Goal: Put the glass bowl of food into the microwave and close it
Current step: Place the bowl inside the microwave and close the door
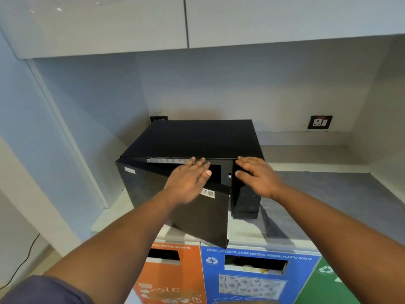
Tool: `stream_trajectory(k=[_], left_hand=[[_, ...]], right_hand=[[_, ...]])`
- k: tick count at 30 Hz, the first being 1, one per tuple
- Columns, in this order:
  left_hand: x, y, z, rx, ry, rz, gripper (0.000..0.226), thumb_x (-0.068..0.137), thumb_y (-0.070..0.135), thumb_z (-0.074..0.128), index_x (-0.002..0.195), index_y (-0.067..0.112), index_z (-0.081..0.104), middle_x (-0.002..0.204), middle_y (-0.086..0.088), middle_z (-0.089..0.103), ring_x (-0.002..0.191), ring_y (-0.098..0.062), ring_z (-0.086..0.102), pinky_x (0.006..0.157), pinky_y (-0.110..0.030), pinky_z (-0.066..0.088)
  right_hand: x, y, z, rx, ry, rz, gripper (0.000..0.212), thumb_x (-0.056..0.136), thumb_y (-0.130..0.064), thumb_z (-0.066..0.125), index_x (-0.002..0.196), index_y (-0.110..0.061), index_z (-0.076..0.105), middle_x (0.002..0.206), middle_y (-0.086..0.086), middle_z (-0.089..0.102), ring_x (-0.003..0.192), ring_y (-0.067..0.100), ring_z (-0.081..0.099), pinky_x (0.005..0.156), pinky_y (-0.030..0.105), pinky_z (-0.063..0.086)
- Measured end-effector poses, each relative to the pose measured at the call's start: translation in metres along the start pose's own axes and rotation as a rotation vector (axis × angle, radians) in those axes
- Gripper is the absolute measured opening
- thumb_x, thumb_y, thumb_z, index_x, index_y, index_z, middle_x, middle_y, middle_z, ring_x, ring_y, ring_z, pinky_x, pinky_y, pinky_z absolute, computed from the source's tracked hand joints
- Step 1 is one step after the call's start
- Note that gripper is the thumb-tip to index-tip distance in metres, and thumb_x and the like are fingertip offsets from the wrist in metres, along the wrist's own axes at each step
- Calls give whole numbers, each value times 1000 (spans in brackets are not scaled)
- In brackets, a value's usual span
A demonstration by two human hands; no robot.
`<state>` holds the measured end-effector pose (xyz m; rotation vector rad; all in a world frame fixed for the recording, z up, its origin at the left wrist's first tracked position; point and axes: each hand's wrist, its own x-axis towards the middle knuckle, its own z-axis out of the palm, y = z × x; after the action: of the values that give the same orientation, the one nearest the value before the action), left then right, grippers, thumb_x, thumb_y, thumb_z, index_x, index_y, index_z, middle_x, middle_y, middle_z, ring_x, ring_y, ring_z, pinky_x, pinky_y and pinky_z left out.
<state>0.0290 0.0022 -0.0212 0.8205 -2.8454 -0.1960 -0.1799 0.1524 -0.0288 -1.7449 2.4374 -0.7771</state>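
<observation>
Under the wall cabinets (109, 25), along the grey surface (328, 194), sits the black microwave (197, 137), with a wall socket (320, 122) far right behind it. Its door (197, 213) hangs partly open, hinged at the left, its free edge swung toward the near side. Below the surface front stand labelled waste bins: orange (171, 277), blue (258, 279), and a green one (324, 279) at the near right. The left hand (188, 183) lies flat against the door's upper part, fingers spread, grip wide and holding nothing. The right hand (256, 174) rests on the top front corner by the control panel, likewise loose and empty. The glass bowl is not visible; the dark cavity hides whatever is inside, so I cannot tell if it is in there. Judging by the hands, the closing step is in hand. Next, the left palm should press the door far-right until it latches, while the right hand steadies the body.
</observation>
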Motion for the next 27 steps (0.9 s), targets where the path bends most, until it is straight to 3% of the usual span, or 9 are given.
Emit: stream_trajectory(k=[4, 6, 10, 14, 21, 27], left_hand=[[17, 23, 13, 65, 18, 155, 73, 99, 65, 11, 162, 30, 19, 172, 7, 18, 159, -17, 9, 126, -43, 19], [25, 25, 19, 78, 27, 185, 70, 102, 61, 16, 163, 28, 15, 172, 7, 16, 159, -16, 7, 126, -42, 18], [36, 20, 26, 95, 40, 211, 60, 107, 47, 26, 163, 27, 15, 172, 7, 15, 159, -15, 8, 126, -41, 17], [50, 18, 29, 100, 50, 211, 60, 108, 45, 28, 163, 25, 15, 172, 5, 15, 159, -17, 9, 127, -41, 17], [63, 15, 36, 110, 93, 197, 60, 108, 46, 28, 163, 26, 16, 172, 5, 17, 159, -16, 10, 128, -42, 18], [71, 17, 36, 127, 109, 178, 60, 108, 45, 29, 163, 24, 15, 172, 3, 16, 159, -18, 10, 128, -39, 16]], right_hand=[[-1, -2, -1, -64, -101, -30, 83, 93, -74, 33, 160, -26, 29, 170, -4, 22, 157, 15, 12, 122, 39, 9], [0, 0, 4, -141, -111, -55, 90, 89, -78, 29, 162, -27, 22, 171, -6, 15, 158, 14, 6, 123, 42, 7], [0, 5, 21, -255, -9, -83, 70, 102, -58, 38, 162, -26, 21, 171, -6, 17, 158, 13, 6, 123, 41, 6], [4, 1, 33, -277, 114, -60, 59, 105, -49, 39, 158, -25, 33, 167, -4, 31, 156, 16, 19, 123, 42, 15], [12, -1, 46, -374, 221, -31, 50, 104, -40, 48, 149, -19, 50, 156, 2, 51, 148, 22, 42, 118, 46, 33], [18, -4, 52, -400, 281, 3, 46, 98, -33, 63, 141, -17, 60, 146, 5, 62, 140, 25, 52, 114, 48, 41]])
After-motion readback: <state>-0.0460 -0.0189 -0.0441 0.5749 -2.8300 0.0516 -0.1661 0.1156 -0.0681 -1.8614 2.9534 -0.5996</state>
